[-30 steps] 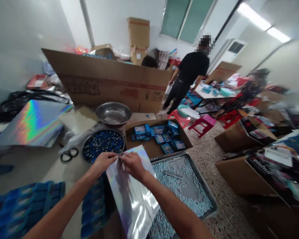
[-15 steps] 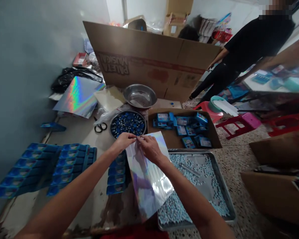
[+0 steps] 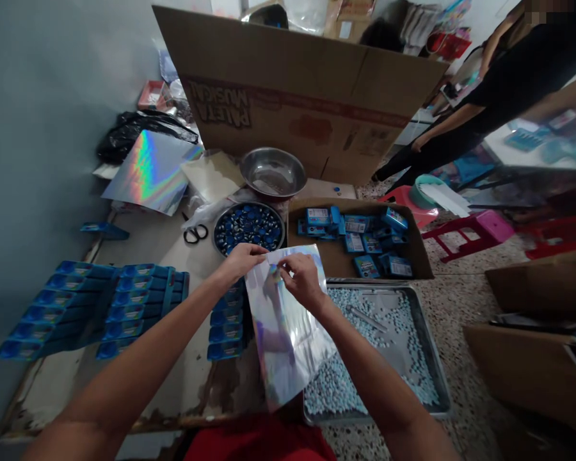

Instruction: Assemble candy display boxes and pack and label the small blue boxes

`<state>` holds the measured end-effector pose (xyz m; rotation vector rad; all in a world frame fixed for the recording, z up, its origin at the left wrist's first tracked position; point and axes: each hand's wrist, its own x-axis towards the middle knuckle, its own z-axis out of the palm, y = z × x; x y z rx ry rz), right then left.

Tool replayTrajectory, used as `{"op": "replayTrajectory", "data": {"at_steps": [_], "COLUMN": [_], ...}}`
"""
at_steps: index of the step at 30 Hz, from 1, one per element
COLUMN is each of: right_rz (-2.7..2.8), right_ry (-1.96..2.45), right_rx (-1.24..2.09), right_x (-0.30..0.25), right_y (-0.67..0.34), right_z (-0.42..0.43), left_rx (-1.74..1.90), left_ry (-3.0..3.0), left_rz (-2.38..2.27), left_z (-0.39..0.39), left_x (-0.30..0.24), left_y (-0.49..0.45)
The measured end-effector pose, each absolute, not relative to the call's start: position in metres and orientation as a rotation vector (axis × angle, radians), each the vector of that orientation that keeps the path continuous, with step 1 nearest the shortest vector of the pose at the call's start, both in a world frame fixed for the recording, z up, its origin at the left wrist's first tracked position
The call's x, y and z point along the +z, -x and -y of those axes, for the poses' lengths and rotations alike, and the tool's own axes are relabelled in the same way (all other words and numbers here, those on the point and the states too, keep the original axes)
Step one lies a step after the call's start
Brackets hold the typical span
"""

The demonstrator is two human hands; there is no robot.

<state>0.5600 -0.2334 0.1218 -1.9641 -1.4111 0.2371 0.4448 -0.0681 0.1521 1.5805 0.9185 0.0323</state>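
A shiny holographic sheet (image 3: 290,358) slants in front of me, its upper end between my hands. My left hand (image 3: 242,261) pinches the top left edge of this sheet. Just to the right, over the sheet's upper part, my right hand (image 3: 301,275) has thumb and forefinger pressed together; whatever is between them is too small to make out. Right behind my left hand stands a round metal bowl with blue and silver pieces (image 3: 249,225). Blue boxes (image 3: 224,334) are lined up left of the sheet, partly hidden by it and my left arm.
More rows of blue boxes (image 3: 125,298) stand at the left. Scissors (image 3: 195,234) lie by the bowl. An open carton (image 3: 317,262) holds small blue packs; a metal tray (image 3: 415,301) holds pale blue pellets. Behind are an empty steel bowl (image 3: 273,169) and a cardboard panel (image 3: 292,77). Another person (image 3: 499,83) stands at right.
My right hand has moved right, away from my left fingertips, and its fingers have curled into a pinch. The view has tipped downward slightly. The person at the right has shifted posture.
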Motion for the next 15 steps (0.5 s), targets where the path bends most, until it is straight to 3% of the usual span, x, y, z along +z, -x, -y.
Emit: {"op": "replayTrajectory", "data": {"at_steps": [4, 10, 15], "right_rz": [1.203, 0.708, 0.792], "right_ry": [1.933, 1.657, 1.661], "right_rx": [0.389, 0.762, 0.878], "right_x": [0.152, 0.257, 0.295], "right_y": [-0.556, -0.564, -0.584], "right_z": [0.267, 0.358, 0.355], "left_rx": [-0.052, -0.035, 0.118], "left_ry": [-1.475, -1.478, -1.639], "left_rz": [-0.936, -0.637, -0.689], "left_z": [0.064, 0.072, 0.064], "left_x": [0.155, 0.172, 0.167], "left_y": [-0.443, -0.455, -0.458]}}
